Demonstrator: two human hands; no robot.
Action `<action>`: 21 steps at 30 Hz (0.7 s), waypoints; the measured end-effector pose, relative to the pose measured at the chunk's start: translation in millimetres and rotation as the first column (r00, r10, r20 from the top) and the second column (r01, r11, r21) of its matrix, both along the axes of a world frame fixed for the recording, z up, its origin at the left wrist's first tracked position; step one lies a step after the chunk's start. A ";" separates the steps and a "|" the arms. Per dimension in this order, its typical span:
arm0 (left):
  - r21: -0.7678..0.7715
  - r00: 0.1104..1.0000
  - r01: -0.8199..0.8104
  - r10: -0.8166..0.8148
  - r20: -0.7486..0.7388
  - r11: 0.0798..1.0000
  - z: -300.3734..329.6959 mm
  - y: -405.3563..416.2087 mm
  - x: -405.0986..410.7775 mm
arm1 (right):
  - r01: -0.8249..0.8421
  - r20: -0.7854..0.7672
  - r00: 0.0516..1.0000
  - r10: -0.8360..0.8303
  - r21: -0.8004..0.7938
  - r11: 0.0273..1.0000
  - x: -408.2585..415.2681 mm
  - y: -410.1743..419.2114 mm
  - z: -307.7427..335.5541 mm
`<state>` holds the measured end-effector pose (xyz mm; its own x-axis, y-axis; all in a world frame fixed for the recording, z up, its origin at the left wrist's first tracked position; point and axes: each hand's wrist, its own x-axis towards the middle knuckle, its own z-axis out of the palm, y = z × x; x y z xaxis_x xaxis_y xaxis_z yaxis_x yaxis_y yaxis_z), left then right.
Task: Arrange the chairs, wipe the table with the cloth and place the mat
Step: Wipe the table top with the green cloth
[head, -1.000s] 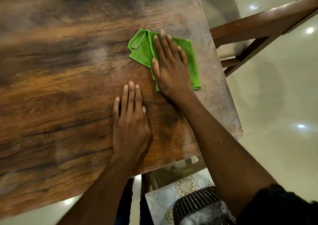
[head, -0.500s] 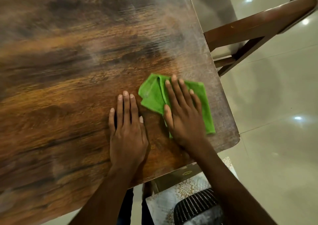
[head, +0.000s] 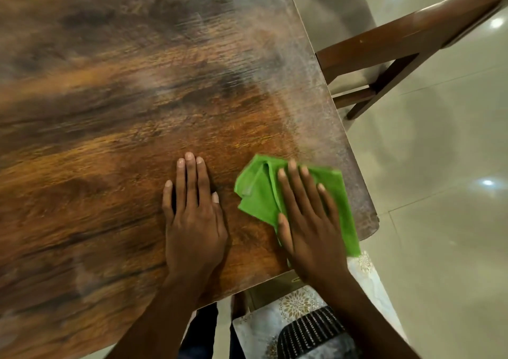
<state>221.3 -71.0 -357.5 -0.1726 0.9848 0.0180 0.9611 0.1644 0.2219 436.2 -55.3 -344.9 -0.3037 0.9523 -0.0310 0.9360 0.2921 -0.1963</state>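
Note:
A folded green cloth (head: 257,191) lies near the near right corner of the dark wooden table (head: 137,97). My right hand (head: 308,221) presses flat on the cloth with straight, spread fingers. My left hand (head: 192,215) rests flat on the bare wood just left of the cloth, fingers together. A brown wooden chair (head: 406,42) stands at the table's right side, its backrest top toward me.
Below the table's near edge lies a white floral patterned sheet (head: 297,303) with a black ribbed object (head: 310,334) on it. Glossy pale floor tiles (head: 439,193) spread to the right. The table's right edge and rounded corner are close to the cloth.
My right hand has slid the green cloth toward me, from mid-table down to the near right corner. My left hand has stayed flat in the same spot.

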 end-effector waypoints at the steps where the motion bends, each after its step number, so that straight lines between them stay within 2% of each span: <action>1: -0.005 1.000 -0.004 0.004 -0.007 1.000 0.0 0.4 0.2 | -0.005 0.007 1.000 0.005 -0.016 1.000 6.4 -15.0 0.2; 5: -0.008 1.000 0.000 0.000 -0.010 1.000 -0.2 0.7 0.8 | -0.018 0.015 1.000 0.018 -0.018 1.000 0.7 7.1 2.1; 13: 0.001 1.000 0.006 -0.006 -0.011 1.000 -5.0 -0.1 -1.1 | 0.001 -0.005 1.000 -0.001 0.032 0.999 -53.5 180.5 7.0; 16: 0.016 1.000 0.007 -0.007 -0.012 1.000 -6.1 -0.3 -1.8 | -0.019 -0.002 1.000 0.020 0.059 0.998 -43.1 171.3 5.2; 21: 0.028 1.000 0.004 -0.004 -0.017 1.000 -5.0 -0.4 -0.7 | -0.003 -0.009 1.000 0.004 0.026 1.000 18.0 69.3 3.9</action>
<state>220.5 -71.4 -362.5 -0.1681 0.9846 0.0483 0.9654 0.1545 0.2102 454.2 14.0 -341.1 -0.3073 0.9516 -0.0039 0.9332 0.3006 -0.1968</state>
